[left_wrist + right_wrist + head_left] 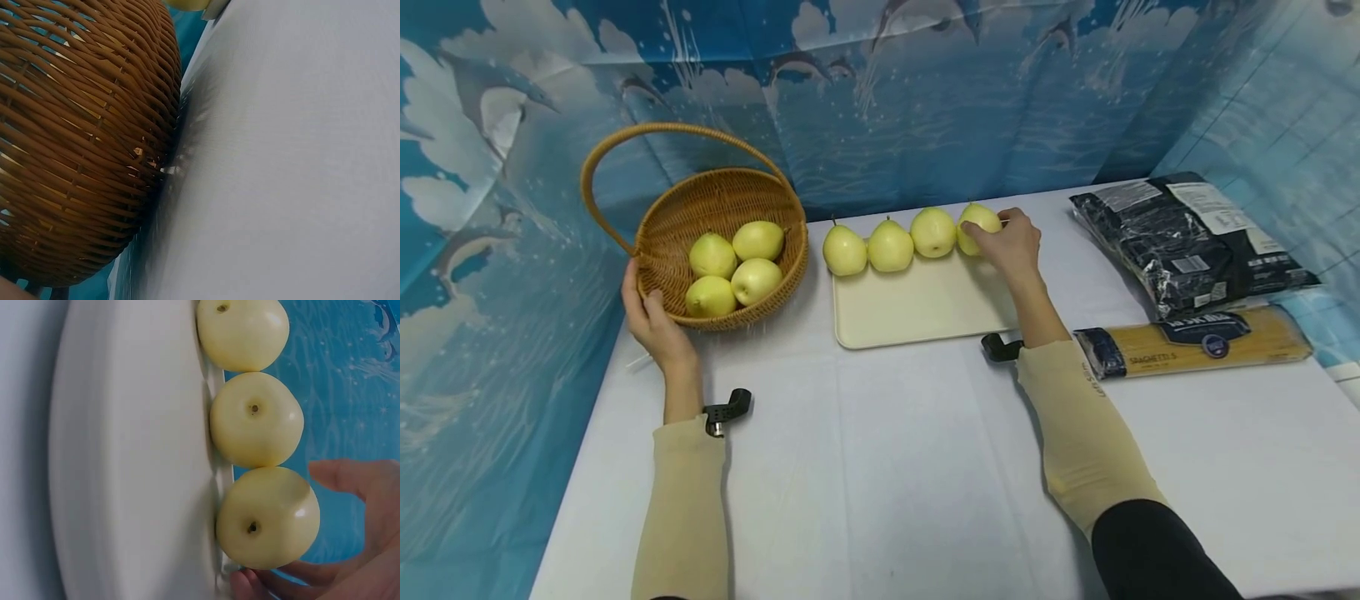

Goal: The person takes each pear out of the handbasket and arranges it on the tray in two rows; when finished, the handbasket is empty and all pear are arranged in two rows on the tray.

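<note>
My left hand (657,327) grips the near left rim of a brown wicker basket (722,190), its thumb at the rim. The basket's opening tilts toward me, its tall handle arches over it, and several yellow-green pears (756,281) lie inside. In the left wrist view the woven side (81,137) hides most of that hand. At the right end of a row of pears along the back edge of a cream tray (917,310), my right hand (1011,246) holds the last pear (267,517), with fingers round its outer side and the thumb close against it.
A black plastic package (1195,242) lies at the back right, and a pack of spaghetti (1195,342) lies in front of it. A blue dolphin-print curtain (925,125) hangs behind the white-covered table (895,467).
</note>
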`<state>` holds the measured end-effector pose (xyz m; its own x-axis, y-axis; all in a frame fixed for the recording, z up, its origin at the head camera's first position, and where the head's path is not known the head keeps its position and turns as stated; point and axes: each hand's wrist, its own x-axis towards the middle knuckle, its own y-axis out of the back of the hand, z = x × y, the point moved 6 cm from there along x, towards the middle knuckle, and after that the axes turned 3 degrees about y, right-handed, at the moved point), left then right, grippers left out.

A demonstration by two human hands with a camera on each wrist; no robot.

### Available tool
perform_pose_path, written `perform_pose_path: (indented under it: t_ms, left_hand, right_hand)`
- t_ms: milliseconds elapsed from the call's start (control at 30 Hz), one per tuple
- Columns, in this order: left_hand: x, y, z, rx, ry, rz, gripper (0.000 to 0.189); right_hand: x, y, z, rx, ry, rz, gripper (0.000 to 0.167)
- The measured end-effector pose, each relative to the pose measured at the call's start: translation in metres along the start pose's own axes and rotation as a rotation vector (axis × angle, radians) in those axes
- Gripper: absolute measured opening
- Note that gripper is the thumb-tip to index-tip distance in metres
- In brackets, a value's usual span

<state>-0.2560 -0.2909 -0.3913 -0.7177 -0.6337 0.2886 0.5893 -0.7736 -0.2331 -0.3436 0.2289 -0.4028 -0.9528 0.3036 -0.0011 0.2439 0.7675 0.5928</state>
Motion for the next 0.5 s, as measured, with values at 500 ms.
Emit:
perform_pose_path:
  t_ms: [500]
  left_hand:
    - [-0.0005,-0.0001,0.0006,-0.022,-0.007,0.005,0.056]
  right_hand:
    - [-0.0006,-0.0005,0.0014,-0.012,0.074,0.095,0.077]
